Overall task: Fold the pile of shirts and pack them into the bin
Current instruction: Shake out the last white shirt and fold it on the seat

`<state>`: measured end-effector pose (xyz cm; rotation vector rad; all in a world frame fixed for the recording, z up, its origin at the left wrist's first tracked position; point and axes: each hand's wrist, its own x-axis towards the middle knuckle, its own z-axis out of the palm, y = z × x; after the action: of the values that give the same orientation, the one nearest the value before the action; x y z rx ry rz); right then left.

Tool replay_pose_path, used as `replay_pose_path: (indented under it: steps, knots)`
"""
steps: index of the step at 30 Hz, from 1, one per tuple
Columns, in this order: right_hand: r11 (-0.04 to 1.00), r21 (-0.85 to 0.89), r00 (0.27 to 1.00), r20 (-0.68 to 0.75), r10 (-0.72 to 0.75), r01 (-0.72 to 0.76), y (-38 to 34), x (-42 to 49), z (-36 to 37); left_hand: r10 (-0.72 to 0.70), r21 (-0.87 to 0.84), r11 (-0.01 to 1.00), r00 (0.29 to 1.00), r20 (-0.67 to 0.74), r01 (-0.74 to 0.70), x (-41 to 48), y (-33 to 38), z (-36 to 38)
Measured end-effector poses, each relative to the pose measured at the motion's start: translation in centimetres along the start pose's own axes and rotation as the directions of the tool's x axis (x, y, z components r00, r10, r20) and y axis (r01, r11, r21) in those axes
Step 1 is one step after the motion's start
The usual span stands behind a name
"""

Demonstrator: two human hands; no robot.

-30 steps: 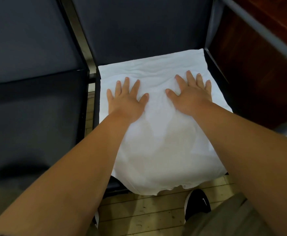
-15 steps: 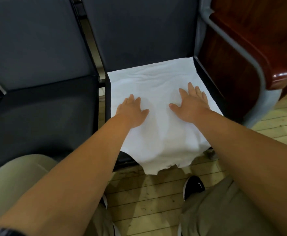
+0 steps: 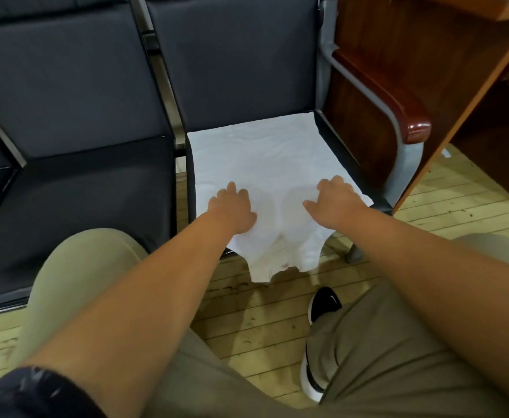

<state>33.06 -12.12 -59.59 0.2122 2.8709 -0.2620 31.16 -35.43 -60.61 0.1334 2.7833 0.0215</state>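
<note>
White shirt (image 3: 262, 152) beneath both hands. The left hand (image 3: 232, 208) and right hand (image 3: 334, 202) rest side by side on its near half, palms down, fingers bent with the tips on the cloth; whether they pinch the fabric cannot be told. The shirt lies spread over the dark seat of a chair (image 3: 241, 70), its near edge hanging off the front toward the plank floor (image 3: 262, 324). A reddish wooden armrest (image 3: 398, 95) borders the seat on the right; a second dark seat (image 3: 75, 191) adjoins on the left. Khaki trousers (image 3: 75, 282) and a black shoe (image 3: 324, 303) occupy the foreground.
</note>
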Motion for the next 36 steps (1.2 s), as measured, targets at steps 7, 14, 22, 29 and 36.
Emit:
replay_pose_path:
  steps: [7, 14, 22, 29, 36]
  knots:
    - [0.855, 0.300, 0.810, 0.549, 0.208, -0.423, 3.1, -3.3, 1.6, 0.094, -0.503, 0.854, 0.911, 0.403, 0.135, -5.9, 2.1, 1.4]
    - [0.728, 0.501, 0.830, 0.533, 0.167, -0.468, 5.0, -3.2, 7.3, -0.110, -0.320, 0.852, 0.740, 0.664, 0.414, -6.4, 0.3, 10.0]
    - [0.798, 0.435, 0.854, 0.488, 0.181, -0.417, 3.6, -1.8, 8.0, -0.108, -0.362, 0.897, 0.921, 0.375, 0.253, -3.6, -1.0, 12.8]
    - [0.946, 0.223, 0.868, 0.486, 0.102, -0.236, 3.5, -0.6, 7.0, -0.097, -0.536, 0.797, 0.935, 0.341, 0.279, -3.1, -0.9, 14.4]
    - [0.978, 0.122, 0.820, 0.567, 0.073, -0.172, 3.4, -1.7, 6.9, 0.031, -0.670, 0.685, 0.907, 0.421, 0.288, -4.2, 0.0, 13.7]
